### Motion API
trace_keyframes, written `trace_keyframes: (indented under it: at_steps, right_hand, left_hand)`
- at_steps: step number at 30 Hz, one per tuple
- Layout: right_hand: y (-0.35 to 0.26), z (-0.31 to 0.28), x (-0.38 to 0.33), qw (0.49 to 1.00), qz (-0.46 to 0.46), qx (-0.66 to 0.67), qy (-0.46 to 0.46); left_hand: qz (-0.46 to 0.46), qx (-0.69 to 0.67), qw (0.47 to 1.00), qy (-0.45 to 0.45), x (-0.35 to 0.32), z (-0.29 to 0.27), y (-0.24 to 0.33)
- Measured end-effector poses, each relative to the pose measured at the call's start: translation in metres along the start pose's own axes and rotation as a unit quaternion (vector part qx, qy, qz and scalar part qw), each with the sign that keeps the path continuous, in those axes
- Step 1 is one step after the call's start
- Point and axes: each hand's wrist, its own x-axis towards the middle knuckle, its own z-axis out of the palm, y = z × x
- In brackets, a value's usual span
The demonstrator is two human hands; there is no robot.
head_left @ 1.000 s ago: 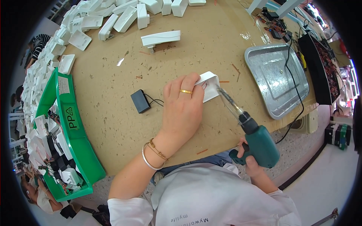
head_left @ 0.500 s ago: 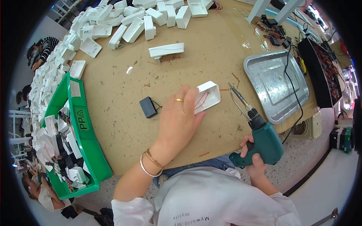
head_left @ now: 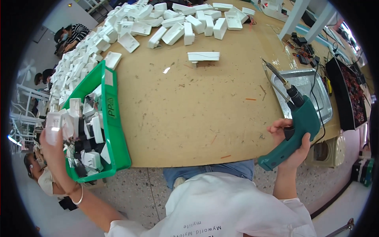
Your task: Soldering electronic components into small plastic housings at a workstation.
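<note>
At the far left, beyond the green bin [head_left: 118, 146], my left hand [head_left: 55, 148] is raised and blurred by motion. Its fingers grip a white plastic case [head_left: 53, 123]. Inside the bin lie several white cases, black boxes and wires. My right hand [head_left: 294, 148] holds a dark green soldering gun [head_left: 302, 118] by its handle, over the table's right side. The gun's metal tip points up and to the left, with a thin curved tube beside it.
White cases [head_left: 173, 33] are heaped along the table's far and left edges. One white case [head_left: 203, 56] lies apart from them. At right are a metal tray [head_left: 324, 104] crossed by a black cable, and a black box of parts [head_left: 347, 94]. Co-workers [head_left: 73, 35] sit at left.
My left hand has moved from the table's middle to the far left beyond the bin. The white case and black box there have left the table. The soldering gun has moved up and right.
</note>
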Motion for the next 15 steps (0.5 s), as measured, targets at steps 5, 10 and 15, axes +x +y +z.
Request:
trace_keyframes:
  at_steps: [5, 10, 15]
  right_hand:
    - [-0.006, -0.006, -0.009, 0.999, -0.015, -0.021, 0.023]
    - [-0.025, -0.006, -0.023, 0.998, -0.046, -0.042, 0.033]
    - [-0.04, -0.012, -0.044, 0.993, -0.088, -0.061, 0.054]
  left_hand:
    - [0.182, 0.046, 0.979, 0.08, -0.06, 0.054, 0.09]
    - [0.295, -0.144, 0.907, -0.265, -0.201, 0.115, 0.242]
    - [0.452, -0.267, 0.835, -0.167, -0.188, 0.173, 0.34]
